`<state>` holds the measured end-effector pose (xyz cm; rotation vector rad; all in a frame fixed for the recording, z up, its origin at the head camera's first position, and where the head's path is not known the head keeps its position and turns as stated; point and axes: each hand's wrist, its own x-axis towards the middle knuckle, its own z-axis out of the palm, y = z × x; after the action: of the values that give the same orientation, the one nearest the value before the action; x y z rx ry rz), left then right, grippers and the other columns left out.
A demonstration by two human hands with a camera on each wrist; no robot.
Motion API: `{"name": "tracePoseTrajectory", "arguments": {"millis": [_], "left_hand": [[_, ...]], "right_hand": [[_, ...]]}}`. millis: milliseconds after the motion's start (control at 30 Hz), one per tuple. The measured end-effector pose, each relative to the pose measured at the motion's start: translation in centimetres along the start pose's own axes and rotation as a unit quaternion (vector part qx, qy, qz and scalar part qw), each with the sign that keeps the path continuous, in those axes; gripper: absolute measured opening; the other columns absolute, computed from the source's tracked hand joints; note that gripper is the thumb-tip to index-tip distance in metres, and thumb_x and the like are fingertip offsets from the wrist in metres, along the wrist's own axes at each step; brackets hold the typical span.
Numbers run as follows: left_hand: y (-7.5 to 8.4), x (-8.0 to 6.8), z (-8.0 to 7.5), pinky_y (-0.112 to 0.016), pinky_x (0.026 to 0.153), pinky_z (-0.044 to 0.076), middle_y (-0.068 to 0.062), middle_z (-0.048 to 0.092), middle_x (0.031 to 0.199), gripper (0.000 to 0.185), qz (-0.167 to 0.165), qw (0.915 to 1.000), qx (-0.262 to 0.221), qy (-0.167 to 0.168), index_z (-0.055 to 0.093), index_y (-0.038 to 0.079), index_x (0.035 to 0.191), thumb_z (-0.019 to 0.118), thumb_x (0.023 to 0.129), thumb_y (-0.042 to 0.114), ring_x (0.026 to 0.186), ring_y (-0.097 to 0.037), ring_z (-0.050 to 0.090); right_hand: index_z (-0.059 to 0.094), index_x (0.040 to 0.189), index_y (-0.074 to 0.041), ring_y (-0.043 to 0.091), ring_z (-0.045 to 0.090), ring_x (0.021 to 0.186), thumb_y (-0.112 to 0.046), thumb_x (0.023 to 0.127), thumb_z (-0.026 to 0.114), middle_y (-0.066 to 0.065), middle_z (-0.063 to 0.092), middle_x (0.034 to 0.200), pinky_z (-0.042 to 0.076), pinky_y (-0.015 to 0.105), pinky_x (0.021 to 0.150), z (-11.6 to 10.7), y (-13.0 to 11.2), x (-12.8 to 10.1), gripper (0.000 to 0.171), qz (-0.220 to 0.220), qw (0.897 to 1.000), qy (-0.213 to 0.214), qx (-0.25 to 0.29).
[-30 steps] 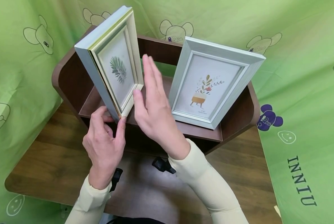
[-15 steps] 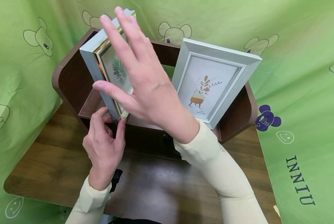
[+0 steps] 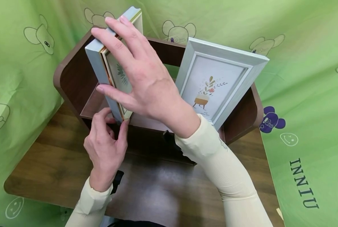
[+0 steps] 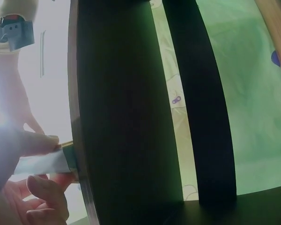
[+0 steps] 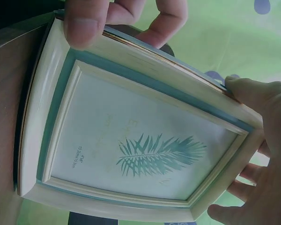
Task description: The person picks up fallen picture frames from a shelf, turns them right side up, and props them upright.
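Observation:
A cream picture frame (image 5: 47, 122) with a green leaf print stands on edge on the shelf, layered against a light blue frame (image 3: 96, 64) with a gold line between them. My left hand (image 3: 106, 145) pinches the stack's lower near corner, thumb on the cream front and fingers on the blue side. My right hand (image 3: 149, 75) spans the front and grips the upper part, thumb at the near side edge and fingers over the top; it hides much of the print. A second pale blue-grey picture frame (image 3: 228, 113), showing a potted plant print, leans on the right, apart from both hands.
The dark brown shelf unit (image 3: 69, 75) has raised side panels and stands on a wooden table (image 3: 44, 164). Green cloth (image 3: 305, 104) with cartoon prints surrounds it. In the left wrist view, a dark shelf panel (image 4: 126, 112) fills the middle.
My right hand has moved up and left from beside the stack onto its upper part. The stack's top has shifted slightly right. My left hand has kept its pinch.

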<state>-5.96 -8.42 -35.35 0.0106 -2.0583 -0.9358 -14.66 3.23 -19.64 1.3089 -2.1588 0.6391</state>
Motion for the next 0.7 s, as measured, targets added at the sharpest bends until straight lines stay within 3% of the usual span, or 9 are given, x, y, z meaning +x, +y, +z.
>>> {"name": "tracePoseTrajectory", "arguments": {"millis": [167,433,700], "left_hand": [[-0.4,0.1,-0.2,-0.032,0.047,0.033,-0.004,0.064,0.085,0.038,0.003,0.9998,-0.019,0.001,0.06,0.004,0.115,0.069,0.09,0.03,0.053,-0.012,0.044],[-1.6,0.7,-0.6,-0.026,0.052,0.031,-0.01,0.066,0.083,0.023,0.004,0.9975,-0.05,0.05,0.067,0.0,0.106,0.065,0.09,0.016,0.05,-0.016,0.043],[-2.0,1.5,-1.1,-0.033,0.056,0.035,-0.005,0.066,0.09,0.025,0.015,0.9993,-0.019,-0.029,0.071,0.01,0.115,0.059,0.098,0.024,0.062,-0.019,0.053]], "right_hand": [[0.048,0.141,0.001,0.024,0.024,0.145,-0.039,0.09,0.067,0.02,0.04,0.147,0.009,0.029,0.117,-0.1,0.1,-0.1,0.067,-0.008,1.0,0.011,0.003],[0.049,0.14,0.001,0.024,0.023,0.146,-0.039,0.091,0.064,0.022,0.04,0.146,0.01,0.031,0.117,-0.1,0.3,-0.4,0.065,-0.017,1.0,0.026,0.001],[0.048,0.141,0.001,0.023,0.022,0.146,-0.038,0.091,0.065,0.021,0.039,0.147,0.01,0.03,0.117,0.0,0.0,-0.6,0.065,-0.008,1.0,0.021,0.007]]}}
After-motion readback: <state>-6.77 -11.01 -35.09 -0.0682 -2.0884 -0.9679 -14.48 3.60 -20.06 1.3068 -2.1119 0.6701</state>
